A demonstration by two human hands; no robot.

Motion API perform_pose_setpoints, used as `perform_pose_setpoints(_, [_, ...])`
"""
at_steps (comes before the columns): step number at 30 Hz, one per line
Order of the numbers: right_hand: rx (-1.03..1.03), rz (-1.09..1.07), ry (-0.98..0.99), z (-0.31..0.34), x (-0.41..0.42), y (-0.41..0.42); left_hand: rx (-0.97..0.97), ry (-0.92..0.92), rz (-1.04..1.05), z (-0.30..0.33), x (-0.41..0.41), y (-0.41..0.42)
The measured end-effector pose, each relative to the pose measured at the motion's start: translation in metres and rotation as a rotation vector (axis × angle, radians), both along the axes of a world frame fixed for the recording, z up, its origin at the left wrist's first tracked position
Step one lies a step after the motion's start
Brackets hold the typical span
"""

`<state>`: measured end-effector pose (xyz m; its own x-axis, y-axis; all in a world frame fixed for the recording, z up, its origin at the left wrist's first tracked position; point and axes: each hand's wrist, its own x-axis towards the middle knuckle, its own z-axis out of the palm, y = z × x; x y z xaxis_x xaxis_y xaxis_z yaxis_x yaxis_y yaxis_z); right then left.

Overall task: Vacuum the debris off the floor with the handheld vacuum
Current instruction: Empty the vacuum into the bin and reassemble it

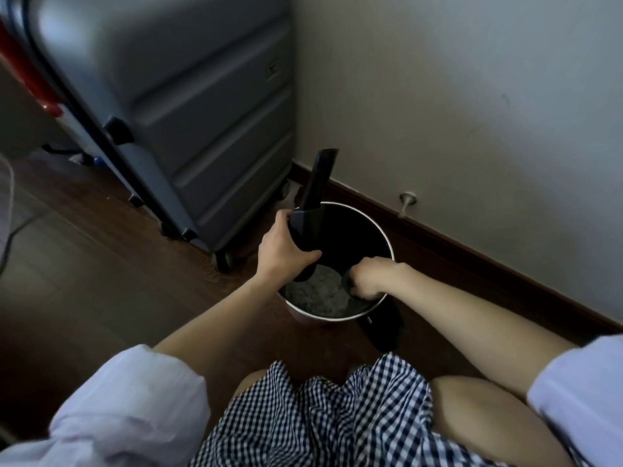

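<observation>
The left hand [285,256] grips the front part of the handheld vacuum [312,210], fingers curled round its black body, nozzle pointing up toward the wall. Its open end hangs over the round bin [387,244], which stands on the floor [101,257] near the skirting corner, beside a grey suitcase [188,109]. The right hand [369,276] is curled on a dark piece at the bin's near rim; I cannot tell what it is. Grey dust [318,294] lies in the bin. No debris shows on the floor, so I judge the vacuuming done and the emptying under way, reassembly still left
</observation>
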<state>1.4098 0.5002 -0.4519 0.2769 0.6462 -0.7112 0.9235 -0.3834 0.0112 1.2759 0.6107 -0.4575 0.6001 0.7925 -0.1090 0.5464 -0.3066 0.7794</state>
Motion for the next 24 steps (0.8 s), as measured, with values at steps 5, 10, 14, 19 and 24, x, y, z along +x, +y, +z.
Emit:
perform_pose_setpoints(5, [0.093, 0.018, -0.045, -0.002, -0.003, 0.000, 0.020, 0.014, -0.013, -0.002, -0.001, -0.004])
perform_pose_setpoints(10, [0.175, 0.040, -0.065, -0.009, -0.002, -0.004, 0.032, 0.018, -0.020, -0.004, 0.000, -0.003])
perform_pose_setpoints(14, [0.115, 0.050, -0.096, -0.010, -0.006, -0.004, 0.049, 0.017, -0.041, -0.004, 0.000, -0.005])
perform_pose_setpoints(19, [0.144, 0.047, -0.147, -0.008, -0.004, -0.009, 0.045, 0.033, -0.031, -0.002, -0.001, -0.009])
perform_pose_setpoints(24, [0.225, -0.010, -0.128, -0.007, -0.003, -0.019, -0.022, 0.002, -0.058, 0.009, 0.001, -0.011])
